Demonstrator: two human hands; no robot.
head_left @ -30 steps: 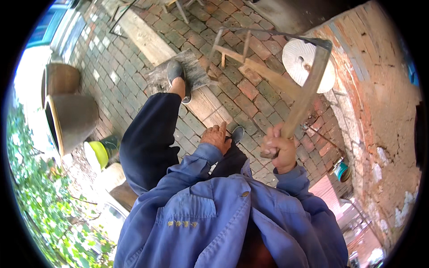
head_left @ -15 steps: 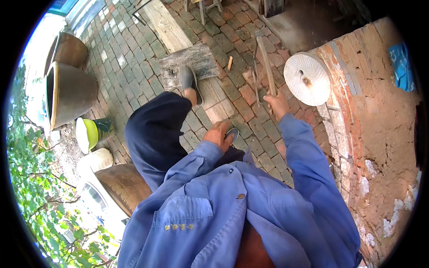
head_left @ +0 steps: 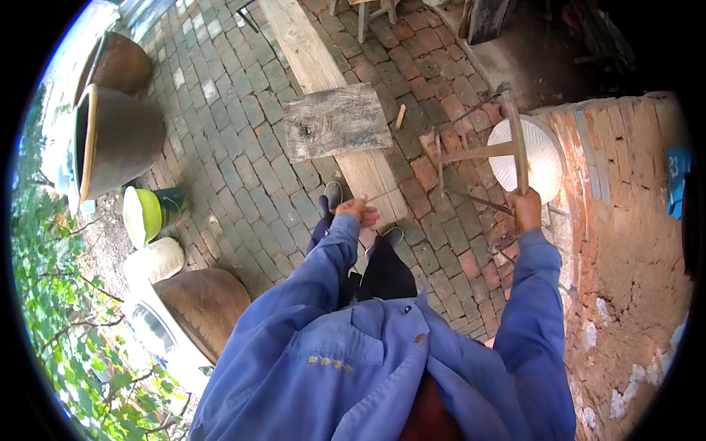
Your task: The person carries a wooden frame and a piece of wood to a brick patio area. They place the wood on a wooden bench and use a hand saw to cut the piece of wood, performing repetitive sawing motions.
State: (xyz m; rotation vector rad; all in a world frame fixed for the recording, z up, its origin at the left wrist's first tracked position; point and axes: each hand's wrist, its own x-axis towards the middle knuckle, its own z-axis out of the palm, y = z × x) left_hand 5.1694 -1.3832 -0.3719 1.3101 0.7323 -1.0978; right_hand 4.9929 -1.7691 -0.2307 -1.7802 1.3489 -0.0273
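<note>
Frame saw (head_left: 482,152) is held up at the right side, over the brick paving, with its long wooden handle bar pointing away from the body. We can't make out which of its thin dark strips is the blade, and its far end is blurred against the bricks. The right hand (head_left: 526,209) is closed around the near end of that bar; we see the back of the hand, so most of the fingers are hidden. The right arm reaches forward and out, its blue sleeve bent slightly at the elbow.

The left hand (head_left: 358,213) hangs in front of the body, the elbow bent, its fingers partly curled and pointing right. We cannot tell whether it pinches anything small, or whether it touches the plank (head_left: 371,180) whose near end lies beside it.

A weathered board (head_left: 337,121) lies across the plank and covers part of it; the upper edge cuts the plank off. We see 2 shoes, partly hidden by the trousers. Behind the saw, a round pale stone (head_left: 546,163) is partly covered by the handle bar, next to the earthen wall (head_left: 625,235). At the left, 2 large jars stand near a yellow-green bucket (head_left: 142,217).
</note>
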